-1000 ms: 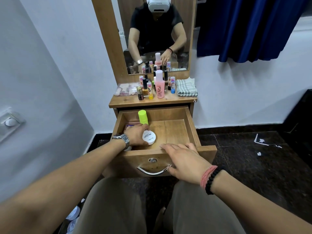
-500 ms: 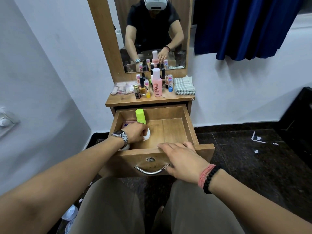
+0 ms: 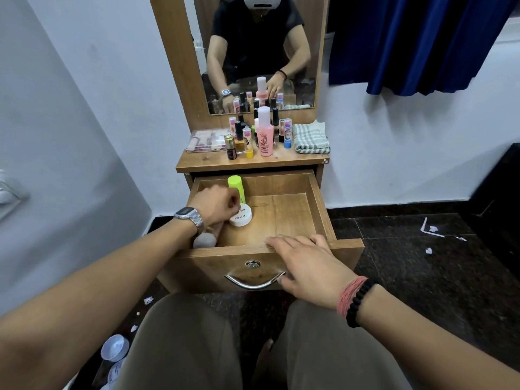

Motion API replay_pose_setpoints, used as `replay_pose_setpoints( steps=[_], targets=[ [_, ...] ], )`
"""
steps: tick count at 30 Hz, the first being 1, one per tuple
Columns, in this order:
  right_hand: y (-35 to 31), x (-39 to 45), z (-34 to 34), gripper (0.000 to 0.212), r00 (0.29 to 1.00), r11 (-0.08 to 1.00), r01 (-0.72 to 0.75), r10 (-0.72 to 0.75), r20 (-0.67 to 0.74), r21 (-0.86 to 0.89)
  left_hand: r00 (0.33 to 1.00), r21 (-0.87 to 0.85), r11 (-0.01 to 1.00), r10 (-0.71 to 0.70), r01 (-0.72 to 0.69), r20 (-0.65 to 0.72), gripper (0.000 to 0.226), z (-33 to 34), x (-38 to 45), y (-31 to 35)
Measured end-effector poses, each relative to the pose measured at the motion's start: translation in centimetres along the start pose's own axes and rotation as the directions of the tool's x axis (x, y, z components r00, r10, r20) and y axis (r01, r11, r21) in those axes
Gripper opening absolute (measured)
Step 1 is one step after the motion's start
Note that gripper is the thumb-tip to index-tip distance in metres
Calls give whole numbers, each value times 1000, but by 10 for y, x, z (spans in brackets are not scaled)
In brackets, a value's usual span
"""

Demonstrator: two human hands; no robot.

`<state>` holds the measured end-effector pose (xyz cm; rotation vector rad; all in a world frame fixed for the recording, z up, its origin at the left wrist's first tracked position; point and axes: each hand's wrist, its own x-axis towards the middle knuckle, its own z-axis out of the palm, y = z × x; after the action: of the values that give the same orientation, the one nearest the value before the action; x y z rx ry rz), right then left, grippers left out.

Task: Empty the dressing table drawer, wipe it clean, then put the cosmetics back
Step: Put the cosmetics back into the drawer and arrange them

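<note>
Your left hand (image 3: 216, 205) curls over something unseen in the open wooden drawer (image 3: 315, 204); your right hand (image 3: 306, 266) rests flat, empty, on its front. A lime-green tube (image 3: 235, 187) and round white jar (image 3: 241, 216) remain inside; whether you're emptying or refilling, I can't tell.

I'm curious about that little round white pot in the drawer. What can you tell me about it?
The round white pot is a low, flat jar, apparently plastic, with grey lettering on its closed lid. It sits upright on the bare wooden floor of the open drawer, towards the left, just in front of a lime-green tube. The left hand is closed beside it, fingers touching its edge.
</note>
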<state>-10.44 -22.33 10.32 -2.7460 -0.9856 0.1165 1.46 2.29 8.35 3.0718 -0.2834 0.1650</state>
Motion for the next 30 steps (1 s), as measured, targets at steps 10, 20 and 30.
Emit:
replay_pose_setpoints(
  steps=[10, 20, 30],
  targets=[
    [-1, 0, 2, 62, 1000, 1000, -4, 4, -1, -17, 876, -323, 915, -350, 243, -331, 47, -45, 51, -84],
    [0, 0, 3, 64, 1000, 1000, -1, 1, 9, -8, 989, -81, 990, -125, 119, -77, 50, -39, 106, -97],
    [-1, 2, 3, 64, 1000, 1000, -9, 9, 18, -12, 967, -81, 988, -148, 134, -209, 33, -35, 101, -107]
  ],
)
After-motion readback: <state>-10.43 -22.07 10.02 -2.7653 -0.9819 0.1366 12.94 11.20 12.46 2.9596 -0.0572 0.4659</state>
